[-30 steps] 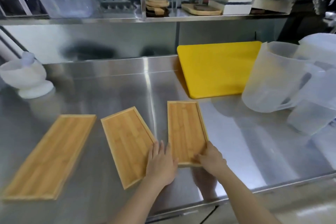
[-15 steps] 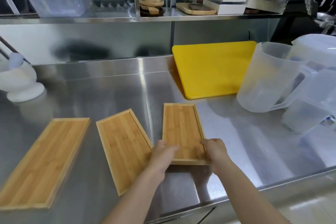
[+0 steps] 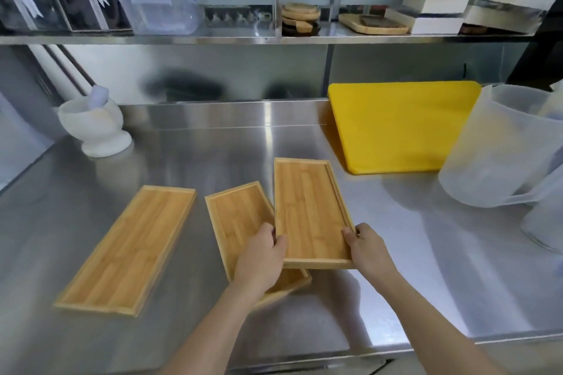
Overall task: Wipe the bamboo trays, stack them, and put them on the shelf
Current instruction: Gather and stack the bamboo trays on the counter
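Observation:
Three bamboo trays are on the steel counter [image 3: 213, 143]. The right tray [image 3: 310, 210] is lifted off the counter, held at its near corners by my left hand [image 3: 262, 256] and my right hand [image 3: 368, 248]. Its left edge overlaps the middle tray [image 3: 240, 219], which lies flat underneath and is partly hidden by my left hand. The left tray [image 3: 131, 246] lies apart, angled, untouched. The shelf [image 3: 243, 38] runs along the back above the counter.
A yellow cutting board [image 3: 402, 125] leans at the back right. Translucent plastic jugs [image 3: 499, 146] crowd the right side. A white mortar with pestle [image 3: 94, 125] stands back left. The shelf holds a plastic box [image 3: 161, 9], wooden boards [image 3: 300, 17] and stacked boxes [image 3: 432, 14].
Both hands took hold of the right tray's near end and raised it, shifting it left over the middle tray's edge. The camera view tilted up a little.

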{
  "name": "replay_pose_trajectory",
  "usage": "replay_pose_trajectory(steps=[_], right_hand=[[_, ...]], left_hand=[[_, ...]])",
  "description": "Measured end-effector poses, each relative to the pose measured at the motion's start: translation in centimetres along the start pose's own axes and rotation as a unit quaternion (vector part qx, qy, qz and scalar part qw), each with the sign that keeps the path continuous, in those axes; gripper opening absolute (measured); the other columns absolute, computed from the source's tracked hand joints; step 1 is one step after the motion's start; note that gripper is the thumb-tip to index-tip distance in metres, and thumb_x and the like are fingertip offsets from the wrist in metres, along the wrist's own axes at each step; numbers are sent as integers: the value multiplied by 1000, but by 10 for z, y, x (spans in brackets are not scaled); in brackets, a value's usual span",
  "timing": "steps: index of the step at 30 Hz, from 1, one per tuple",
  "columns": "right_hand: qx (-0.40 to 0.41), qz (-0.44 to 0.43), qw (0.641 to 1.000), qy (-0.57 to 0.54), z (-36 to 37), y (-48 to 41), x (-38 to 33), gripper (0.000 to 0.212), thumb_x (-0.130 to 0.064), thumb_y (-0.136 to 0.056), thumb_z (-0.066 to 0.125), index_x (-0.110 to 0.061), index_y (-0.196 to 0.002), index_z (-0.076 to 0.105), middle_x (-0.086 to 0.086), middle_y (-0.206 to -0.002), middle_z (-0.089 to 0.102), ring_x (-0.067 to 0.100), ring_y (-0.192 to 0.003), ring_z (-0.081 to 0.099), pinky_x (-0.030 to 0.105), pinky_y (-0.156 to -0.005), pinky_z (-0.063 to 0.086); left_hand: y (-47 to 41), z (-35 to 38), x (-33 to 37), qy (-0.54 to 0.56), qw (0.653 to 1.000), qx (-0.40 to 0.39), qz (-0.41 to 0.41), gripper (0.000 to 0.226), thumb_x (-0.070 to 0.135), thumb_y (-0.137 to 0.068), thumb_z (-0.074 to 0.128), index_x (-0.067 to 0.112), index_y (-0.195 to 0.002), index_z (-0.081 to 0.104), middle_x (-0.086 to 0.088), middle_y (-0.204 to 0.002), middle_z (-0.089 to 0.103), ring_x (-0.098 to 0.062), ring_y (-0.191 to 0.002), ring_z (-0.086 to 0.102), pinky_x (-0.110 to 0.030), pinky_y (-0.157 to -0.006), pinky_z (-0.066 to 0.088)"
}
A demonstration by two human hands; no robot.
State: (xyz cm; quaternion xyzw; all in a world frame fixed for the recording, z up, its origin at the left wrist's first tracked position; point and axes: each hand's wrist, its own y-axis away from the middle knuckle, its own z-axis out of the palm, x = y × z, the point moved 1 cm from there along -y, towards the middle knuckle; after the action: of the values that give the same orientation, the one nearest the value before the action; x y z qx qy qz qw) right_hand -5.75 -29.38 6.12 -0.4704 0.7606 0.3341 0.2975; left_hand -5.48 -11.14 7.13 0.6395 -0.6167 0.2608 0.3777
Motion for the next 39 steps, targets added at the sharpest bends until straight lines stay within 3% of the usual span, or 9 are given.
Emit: replay_pose_trajectory(steps=[4, 8, 12, 18, 25, 29, 32, 37, 39], right_hand=[[-39, -32, 998, 36, 27, 3, -8, 27, -30, -96, 37, -7, -86, 46, 6, -78, 52, 29, -78, 50, 36, -69, 38], [-62, -60, 994, 67, 51, 5, -14, 27, -31, -96, 37, -9, -80, 41, 11, -82, 52, 28, -77, 47, 39, -72, 38], [-76, -94, 983, 137, 71, 7, -22, 28, -33, -97, 33, -9, -89, 44, 17, -93, 61, 35, -89, 56, 43, -80, 45], [-71, -148, 948, 274, 93, 7, -18, 34, -33, -98, 26, -7, -103, 46, 19, -103, 65, 37, -95, 60, 41, -80, 47], [-8, -207, 892, 401, 93, 1, -16, 34, -35, -96, 29, -12, -103, 52, 8, -95, 69, 30, -85, 65, 35, -68, 50], [-21, -187, 935, 300, 92, -9, -9, 30, -33, -94, 40, -9, -101, 58, 7, -100, 57, 27, -89, 59, 36, -72, 48], [-94, -143, 957, 235, 91, -12, -7, 26, -31, -94, 42, -10, -84, 53, 5, -86, 51, 23, -76, 52, 30, -66, 41], [-102, -122, 964, 214, 86, -18, -6, 41, -26, -93, 46, -17, -56, 32, -1, -58, 39, 12, -53, 38, 22, -47, 29], [-95, -126, 964, 215, 90, -12, -11, 41, -25, -92, 46, -19, -55, 31, -2, -57, 39, 10, -51, 37, 21, -46, 28]], left_hand=[[11, -10, -34, -64, 997, 33, -5, 19, 32, -98, 36, 21, -90, 48, 8, -81, 57, -6, -67, 55, -18, -56, 43], [21, -16, -61, -68, 996, 61, -21, 24, 29, -99, 35, 15, -90, 52, 1, -76, 60, -16, -65, 59, -32, -60, 48], [30, -24, -77, -100, 991, 79, -33, 23, 28, -100, 30, 16, -88, 46, 6, -66, 51, -13, -60, 51, -27, -51, 36], [36, -23, -91, -175, 981, 63, -56, 26, 26, -100, 25, 9, -102, 44, -12, -94, 67, -32, -87, 63, -39, -70, 46], [37, -20, -95, -197, 977, 51, -64, 30, 33, -99, 29, 10, -111, 45, -11, -101, 67, -30, -92, 63, -38, -74, 47], [39, -16, -94, -89, 991, 66, -72, 54, 42, -95, 39, 14, -140, 28, -1, -137, 45, -19, -125, 45, -33, -101, 40], [40, -11, -87, 74, 992, 33, -98, 68, 36, -95, 43, 21, -150, 5, 7, -154, 26, -14, -139, 30, -35, -115, 27], [34, -15, -68, 216, 965, -7, -146, 63, 13, -99, 36, 34, -148, 2, 18, -151, 24, -8, -139, 26, -35, -116, 19], [33, -24, -64, 227, 965, -13, -129, 59, 10, -99, 35, 30, -148, 8, 24, -133, 30, 0, -124, 30, -30, -113, 21]])
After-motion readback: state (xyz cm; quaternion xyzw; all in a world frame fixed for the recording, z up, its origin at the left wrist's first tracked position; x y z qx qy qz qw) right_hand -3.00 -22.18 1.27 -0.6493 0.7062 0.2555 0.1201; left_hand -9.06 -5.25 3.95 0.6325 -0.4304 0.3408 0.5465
